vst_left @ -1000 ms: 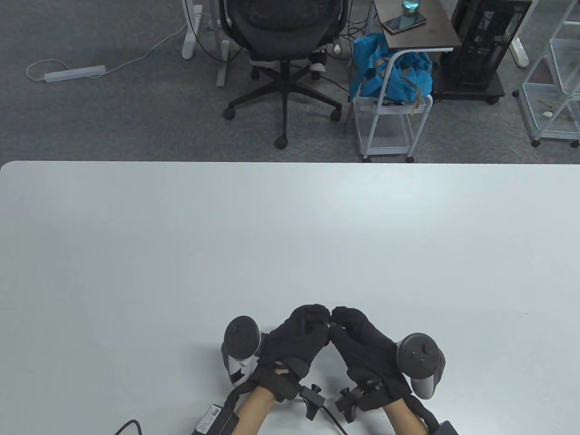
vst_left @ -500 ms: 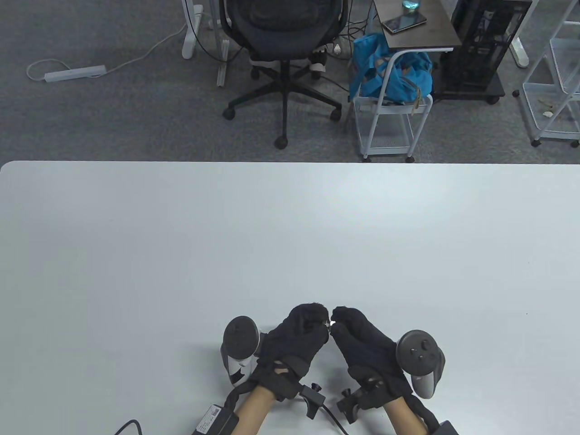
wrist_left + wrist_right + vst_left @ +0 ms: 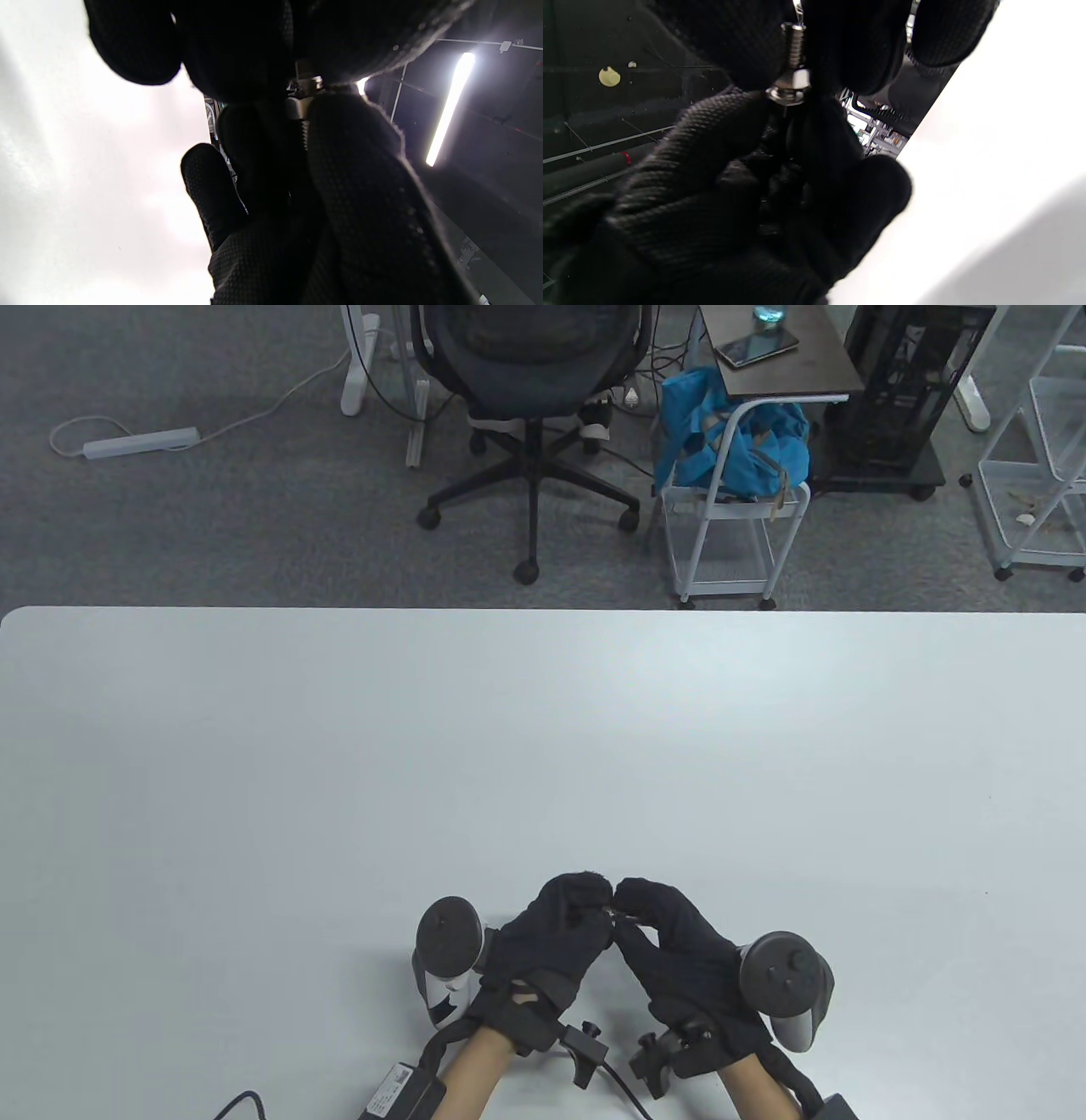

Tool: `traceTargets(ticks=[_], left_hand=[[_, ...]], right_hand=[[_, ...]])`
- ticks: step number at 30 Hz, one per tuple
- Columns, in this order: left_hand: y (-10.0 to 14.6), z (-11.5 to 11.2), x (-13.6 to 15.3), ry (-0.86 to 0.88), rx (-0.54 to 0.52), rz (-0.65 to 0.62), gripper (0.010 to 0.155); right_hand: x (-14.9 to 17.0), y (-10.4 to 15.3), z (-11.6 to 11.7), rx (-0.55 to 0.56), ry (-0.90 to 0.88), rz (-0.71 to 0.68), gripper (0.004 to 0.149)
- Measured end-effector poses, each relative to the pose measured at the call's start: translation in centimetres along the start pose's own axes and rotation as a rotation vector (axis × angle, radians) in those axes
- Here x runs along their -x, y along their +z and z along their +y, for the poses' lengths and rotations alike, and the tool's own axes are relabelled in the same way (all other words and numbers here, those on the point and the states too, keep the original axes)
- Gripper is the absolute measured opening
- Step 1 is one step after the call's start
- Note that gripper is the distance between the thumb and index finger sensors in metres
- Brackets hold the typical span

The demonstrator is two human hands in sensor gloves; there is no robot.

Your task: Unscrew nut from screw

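Observation:
A small metal screw (image 3: 612, 910) is held between both hands just above the white table (image 3: 543, 746), near its front edge. In the right wrist view its threaded shank (image 3: 796, 48) runs up from a flanged hex head (image 3: 790, 87). My left hand (image 3: 598, 903) grips the head end; its fingers (image 3: 712, 140) close around it. My right hand (image 3: 629, 902) pinches the far end of the shank, where the nut (image 3: 794, 26) is mostly hidden under my fingertips. The left wrist view shows a bit of thread (image 3: 303, 127) between the dark gloves.
Cables and a small box (image 3: 399, 1090) lie at the table's front edge by my left forearm. Beyond the far edge stand an office chair (image 3: 530, 381) and a white cart with a blue bag (image 3: 730, 449).
My right hand has rolled a little on the screw, its fingertips shifting slightly left and its tracker turning. My left hand has stayed put.

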State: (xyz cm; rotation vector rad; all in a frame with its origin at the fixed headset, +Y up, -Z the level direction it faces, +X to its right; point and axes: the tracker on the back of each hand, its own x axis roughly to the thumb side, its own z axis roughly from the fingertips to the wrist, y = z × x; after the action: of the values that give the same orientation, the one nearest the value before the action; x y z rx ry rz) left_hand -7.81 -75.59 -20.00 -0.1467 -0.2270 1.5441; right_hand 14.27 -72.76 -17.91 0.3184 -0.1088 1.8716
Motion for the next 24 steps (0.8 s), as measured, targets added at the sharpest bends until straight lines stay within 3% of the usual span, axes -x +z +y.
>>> traceTargets(ticks=[7,10,19,24], left_hand=[[0.0,-0.1,0.0,-0.015,0.003,-0.009,0.048],[-0.1,-0.1,0.0,-0.026,0.005,-0.013,0.048],[0.0,-0.1,0.0,-0.012,0.004,-0.006,0.048],[0.0,0.1,0.1,0.016,-0.007,0.001,0.048]], right_hand=[[1.0,0.2,0.1,0.011,0.051,0.098,0.066],[1.1,0.1,0.2,0.029,0.031,0.092,0.058],[0.1,0.1,0.0,0.04,0.069,-0.004,0.051],[0.3,0.0,-0.1,0.0,-0.043,0.011,0.053]])
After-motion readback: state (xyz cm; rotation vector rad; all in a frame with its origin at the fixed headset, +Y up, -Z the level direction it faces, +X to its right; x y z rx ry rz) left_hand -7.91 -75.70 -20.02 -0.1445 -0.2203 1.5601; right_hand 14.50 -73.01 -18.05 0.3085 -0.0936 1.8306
